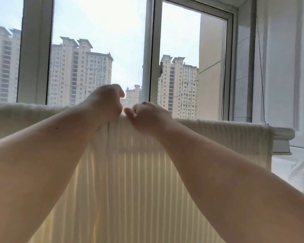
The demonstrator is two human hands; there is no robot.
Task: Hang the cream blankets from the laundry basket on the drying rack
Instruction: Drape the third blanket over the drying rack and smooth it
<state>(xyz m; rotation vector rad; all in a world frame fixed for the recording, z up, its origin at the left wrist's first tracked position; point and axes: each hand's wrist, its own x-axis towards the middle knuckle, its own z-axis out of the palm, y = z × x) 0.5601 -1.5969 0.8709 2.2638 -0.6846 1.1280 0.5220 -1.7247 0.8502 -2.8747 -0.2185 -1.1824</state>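
Cream ribbed blanket (139, 172) hangs backlit, its top edge gripped by left hand (105, 104) and right hand (147, 114).

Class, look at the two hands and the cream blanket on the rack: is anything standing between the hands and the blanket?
Nothing visible does. The left hand and right hand both rest directly on the blanket at its top fold, which already lies over the rack's bar.

Both forearms are bare, with no sleeve, watch or bracelet in view; the left hand (105, 102) and right hand (147, 114) wear no gloves or rings that show; small dark moles dot the left forearm (42, 155).
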